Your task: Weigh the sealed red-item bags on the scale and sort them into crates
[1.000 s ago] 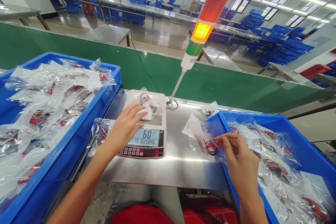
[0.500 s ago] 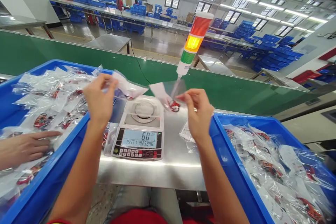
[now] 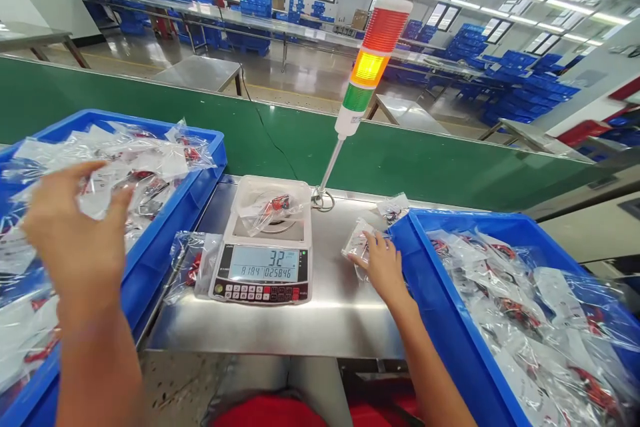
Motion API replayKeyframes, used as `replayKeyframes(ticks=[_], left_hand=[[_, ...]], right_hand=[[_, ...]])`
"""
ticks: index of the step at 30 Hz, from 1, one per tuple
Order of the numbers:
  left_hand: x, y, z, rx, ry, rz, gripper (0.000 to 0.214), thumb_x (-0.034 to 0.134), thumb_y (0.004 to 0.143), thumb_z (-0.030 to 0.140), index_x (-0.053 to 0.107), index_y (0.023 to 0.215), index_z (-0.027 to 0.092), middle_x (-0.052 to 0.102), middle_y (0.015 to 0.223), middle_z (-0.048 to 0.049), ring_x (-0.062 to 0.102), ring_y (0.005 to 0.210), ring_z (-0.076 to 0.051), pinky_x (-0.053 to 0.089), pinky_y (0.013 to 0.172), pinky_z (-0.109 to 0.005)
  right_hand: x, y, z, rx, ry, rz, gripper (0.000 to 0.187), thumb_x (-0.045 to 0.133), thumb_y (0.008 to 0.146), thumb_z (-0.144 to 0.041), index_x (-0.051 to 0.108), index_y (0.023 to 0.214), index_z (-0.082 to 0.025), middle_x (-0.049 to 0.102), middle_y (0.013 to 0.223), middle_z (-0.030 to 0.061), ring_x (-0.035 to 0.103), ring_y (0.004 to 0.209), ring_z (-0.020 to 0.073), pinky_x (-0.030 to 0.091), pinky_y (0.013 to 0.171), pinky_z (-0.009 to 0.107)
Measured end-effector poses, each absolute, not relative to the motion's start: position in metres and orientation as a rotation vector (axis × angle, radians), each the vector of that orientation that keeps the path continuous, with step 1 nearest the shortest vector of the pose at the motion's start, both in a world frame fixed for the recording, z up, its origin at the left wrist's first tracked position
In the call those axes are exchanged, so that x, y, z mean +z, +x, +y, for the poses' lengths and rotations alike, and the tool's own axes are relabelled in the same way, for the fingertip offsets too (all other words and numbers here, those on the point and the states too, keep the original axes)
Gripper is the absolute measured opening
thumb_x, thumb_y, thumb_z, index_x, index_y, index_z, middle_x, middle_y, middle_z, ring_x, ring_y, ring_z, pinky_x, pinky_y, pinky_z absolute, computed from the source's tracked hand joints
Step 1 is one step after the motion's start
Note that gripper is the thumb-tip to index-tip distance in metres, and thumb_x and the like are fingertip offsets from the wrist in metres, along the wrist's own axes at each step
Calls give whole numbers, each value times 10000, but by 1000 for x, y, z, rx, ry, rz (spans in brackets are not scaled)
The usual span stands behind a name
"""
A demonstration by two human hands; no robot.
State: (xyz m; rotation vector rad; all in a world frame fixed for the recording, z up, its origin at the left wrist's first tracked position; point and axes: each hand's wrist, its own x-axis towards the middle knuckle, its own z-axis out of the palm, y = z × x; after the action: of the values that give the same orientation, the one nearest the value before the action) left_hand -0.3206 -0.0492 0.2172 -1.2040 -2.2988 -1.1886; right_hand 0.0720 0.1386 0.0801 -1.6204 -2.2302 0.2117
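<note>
Item: a factory hall (image 3: 300,73), well beyond our digital scale (image 3: 260,273), with long benches (image 3: 220,13) carrying blue crates. Item: a green panel (image 3: 400,163), directly behind the scale. Item: a steel counter (image 3: 340,327), beneath the scale. Item: two blue plastic crates, both heaped with clear sealed bags holding red-and-black parts; we find the left crate (image 3: 160,273) just left of the scale and the right crate (image 3: 440,300) to its right. Item: a stack light (image 3: 373,60) on a thin pole, just behind the scale, its amber band lit. Item: the scale itself, its display reading 32.

Item: our left hand (image 3: 75,233), left of the scale, open with fingers apart, hanging over the left crate and touching nothing we can make out. Item: our right hand (image 3: 383,267), right of the scale, low on the counter, fingers on a clear bag (image 3: 360,243); we cannot tell whether they pinch it.

Item: a clear bag (image 3: 273,208) with a red part, lying on the scale's pan. Item: a clear bag (image 3: 193,267) on the counter, against the scale's left side. Item: a small bag (image 3: 393,208) on the counter, behind our right hand.
</note>
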Motion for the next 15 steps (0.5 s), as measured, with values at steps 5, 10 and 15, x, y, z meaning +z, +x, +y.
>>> replayKeyframes(ticks=[5,10,15], left_hand=[[210,-254,-25,-1271,-1460,-2099,243,564,965,361,664,1150,239,694,1261,-70,619,1249,-327,478,1107,-554],[194,-238,-21,-1245,-1708,-2039,179,514,1012,297,657,1105,242,696,1228,-80,646,1184,-277,509,1070,-510],[181,-239,-17,-1180,-1937,-1997,240,536,1014,352,625,1221,269,659,1304,-73,592,1258,-277,500,1090,-496]], right_hand=[[39,84,143,125,-1715,-2209,368,510,947,-331,663,1249,-186,666,1285,200,573,1212,355,367,1074,585],[56,89,150,214,-1638,-2160,432,382,982,-325,714,1206,-165,756,1136,170,685,1025,305,501,926,442],[80,98,149,477,-1579,-1777,609,428,958,-607,717,1211,-135,782,1089,182,733,1001,333,568,871,448]])
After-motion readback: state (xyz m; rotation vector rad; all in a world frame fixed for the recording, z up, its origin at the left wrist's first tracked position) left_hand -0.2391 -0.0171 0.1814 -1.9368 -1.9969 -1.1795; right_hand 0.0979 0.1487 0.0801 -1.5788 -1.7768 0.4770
